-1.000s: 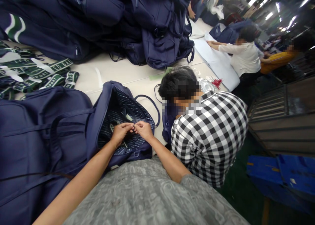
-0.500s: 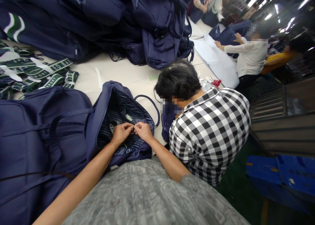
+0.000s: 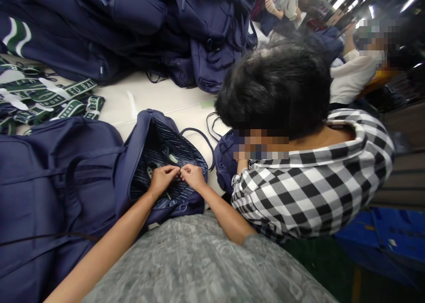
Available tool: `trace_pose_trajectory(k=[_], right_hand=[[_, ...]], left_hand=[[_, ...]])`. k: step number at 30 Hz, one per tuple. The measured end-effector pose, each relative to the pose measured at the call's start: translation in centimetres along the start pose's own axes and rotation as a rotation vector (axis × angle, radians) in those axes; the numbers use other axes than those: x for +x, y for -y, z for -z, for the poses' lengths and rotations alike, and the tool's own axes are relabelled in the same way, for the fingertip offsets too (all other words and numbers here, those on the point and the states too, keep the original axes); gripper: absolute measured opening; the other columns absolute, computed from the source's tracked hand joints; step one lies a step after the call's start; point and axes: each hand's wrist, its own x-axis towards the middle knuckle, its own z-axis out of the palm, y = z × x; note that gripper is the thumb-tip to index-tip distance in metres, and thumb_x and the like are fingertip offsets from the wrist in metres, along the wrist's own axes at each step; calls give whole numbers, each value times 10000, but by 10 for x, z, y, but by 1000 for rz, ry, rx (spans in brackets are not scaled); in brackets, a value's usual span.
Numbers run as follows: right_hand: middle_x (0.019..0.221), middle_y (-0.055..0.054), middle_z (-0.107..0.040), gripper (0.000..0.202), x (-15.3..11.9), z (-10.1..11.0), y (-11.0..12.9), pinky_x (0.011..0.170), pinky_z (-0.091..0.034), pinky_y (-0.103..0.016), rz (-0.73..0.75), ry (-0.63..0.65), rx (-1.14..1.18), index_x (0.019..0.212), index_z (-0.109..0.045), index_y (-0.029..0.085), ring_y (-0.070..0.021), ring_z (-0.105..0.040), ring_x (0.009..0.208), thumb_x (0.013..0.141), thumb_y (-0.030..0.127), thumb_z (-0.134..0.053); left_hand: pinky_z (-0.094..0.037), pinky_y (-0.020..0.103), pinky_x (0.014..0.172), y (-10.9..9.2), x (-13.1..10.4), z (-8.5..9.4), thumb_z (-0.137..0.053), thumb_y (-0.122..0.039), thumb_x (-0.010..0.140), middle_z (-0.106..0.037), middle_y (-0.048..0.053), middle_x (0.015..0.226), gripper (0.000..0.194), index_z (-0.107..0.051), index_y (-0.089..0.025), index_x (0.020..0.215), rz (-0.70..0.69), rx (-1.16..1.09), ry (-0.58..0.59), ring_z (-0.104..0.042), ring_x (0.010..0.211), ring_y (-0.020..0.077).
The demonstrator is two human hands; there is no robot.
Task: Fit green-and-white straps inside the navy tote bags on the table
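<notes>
In front of me a navy bag (image 3: 128, 161) lies with its mouth open, showing a dark lining (image 3: 156, 139) printed with rows of small white marks. My left hand (image 3: 162, 179) and my right hand (image 3: 193, 177) meet over this opening, fingertips almost touching. Both are closed in a pinch. What sits between the fingertips is too small to make out. A small pale label (image 3: 173, 158) shows on the lining just above the hands. Part of a patterned strap or patch lies inside, next to my left hand.
Another navy bag (image 3: 29, 179) lies at left. Green-and-white lettered straps (image 3: 63, 95) are heaped behind it. Navy backpacks (image 3: 212, 64) pile up at the back of the pale table (image 3: 146, 95). Close at right, a person in a checked shirt (image 3: 312, 183) leans over a smaller navy bag (image 3: 223, 159).
The person in the checked shirt has leaned up and closer, now covering more of the right side. My hands and the bag have stayed almost in the same place.
</notes>
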Motion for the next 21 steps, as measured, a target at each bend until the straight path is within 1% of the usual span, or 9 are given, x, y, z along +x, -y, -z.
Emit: trace_pose_trajectory(k=[5, 9, 11, 15, 18, 21], right_hand=[[600, 26, -632, 90, 1, 1, -4, 527, -496, -186, 33, 15, -37, 714, -604, 187, -101, -609, 513, 787, 197, -552], [596, 30, -628, 103, 1, 0, -9, 520, -485, -186, 65, 21, -48, 692, -596, 192, -96, -599, 498, 785, 189, -552], [582, 32, -618, 99, 1, -1, -11, 508, -480, -187, 28, 32, 1, 685, -585, 188, -94, -589, 487, 779, 186, -554], [547, 35, -596, 85, 2, -2, -12, 487, -475, -188, -84, 57, 178, 676, -564, 173, -87, -562, 456, 760, 181, -559], [524, 35, -584, 82, 1, -2, -13, 479, -467, -190, -121, 77, 249, 665, -555, 164, -84, -544, 434, 744, 179, -568], [525, 37, -577, 89, -1, -2, -15, 483, -460, -191, -127, 95, 219, 663, -550, 164, -85, -537, 435, 751, 178, -555]], left_hand=[[-489, 271, 609, -2, 1, 1, -691, -459, 635, -719, 64, 694, 346, -730, -135, 751, 87, -145, 19, -635, 617, 180], [-474, 262, 582, -6, -1, 1, -682, -467, 636, -699, 53, 640, 333, -720, -144, 705, 76, -139, 52, -618, 591, 170], [-469, 258, 578, -6, -1, 0, -673, -464, 642, -696, 52, 637, 330, -718, -143, 705, 63, -134, 56, -611, 584, 165], [-477, 260, 582, -5, -2, -2, -645, -461, 667, -698, 54, 651, 332, -716, -141, 721, 48, -140, 77, -612, 586, 165], [-476, 260, 593, -5, -4, -1, -613, -440, 695, -700, 48, 650, 307, -716, -152, 721, -10, -64, 107, -620, 605, 172], [-464, 258, 625, -6, -5, 1, -572, -396, 726, -705, 35, 658, 263, -715, -176, 708, -120, 94, 123, -630, 636, 176]])
